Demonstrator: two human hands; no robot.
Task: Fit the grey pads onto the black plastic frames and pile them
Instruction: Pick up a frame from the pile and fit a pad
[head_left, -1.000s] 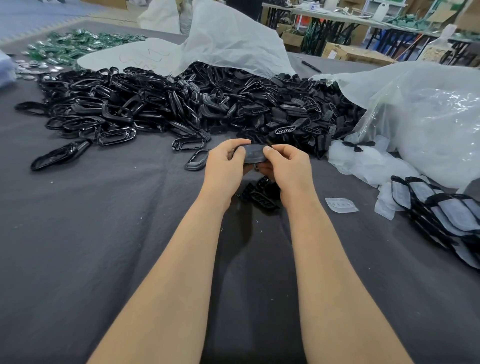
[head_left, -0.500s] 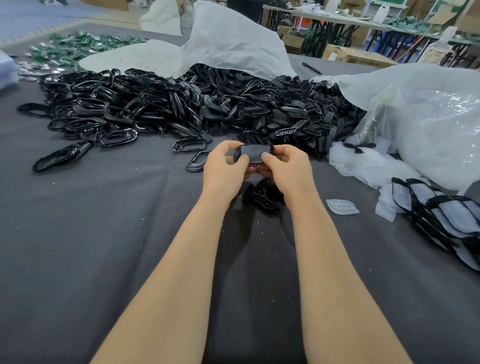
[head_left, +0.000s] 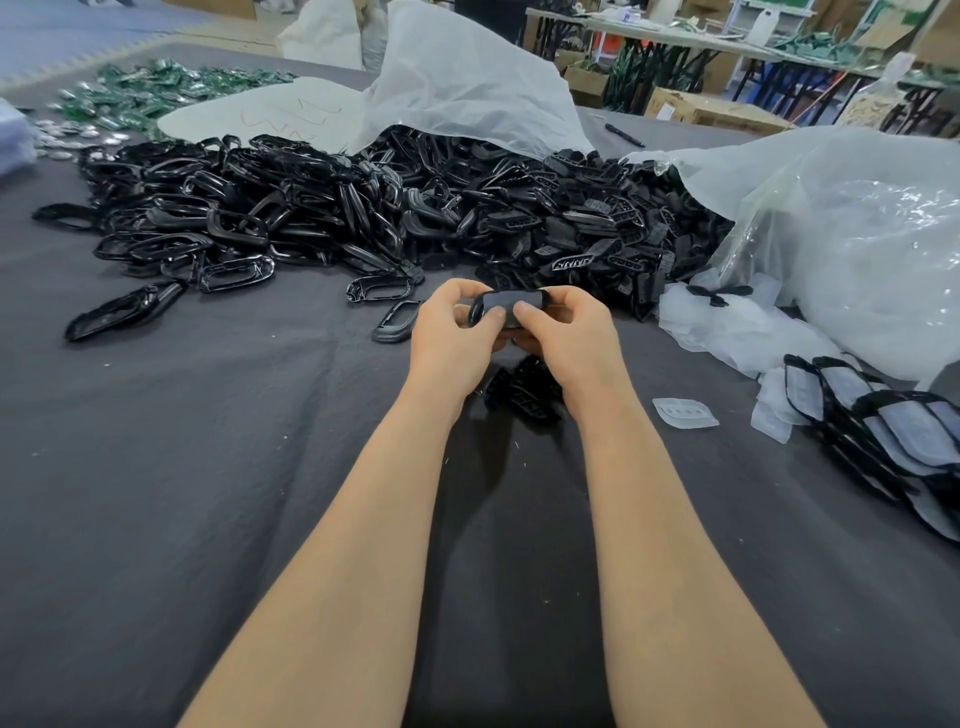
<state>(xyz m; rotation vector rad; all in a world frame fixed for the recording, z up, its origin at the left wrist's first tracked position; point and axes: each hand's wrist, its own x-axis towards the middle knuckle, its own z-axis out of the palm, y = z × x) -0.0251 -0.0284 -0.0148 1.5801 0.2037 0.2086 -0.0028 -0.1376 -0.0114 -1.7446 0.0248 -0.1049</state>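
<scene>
Head: left hand (head_left: 451, 335), right hand (head_left: 574, 340) pinch black frame (head_left: 511, 300); sheet scrawl (head_left: 291, 115) illegible.

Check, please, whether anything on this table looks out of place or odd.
One pale pad lies alone on the grey cloth, apart from the heap of pads beside the plastic bag, and a black piece sits atop that heap.
</scene>
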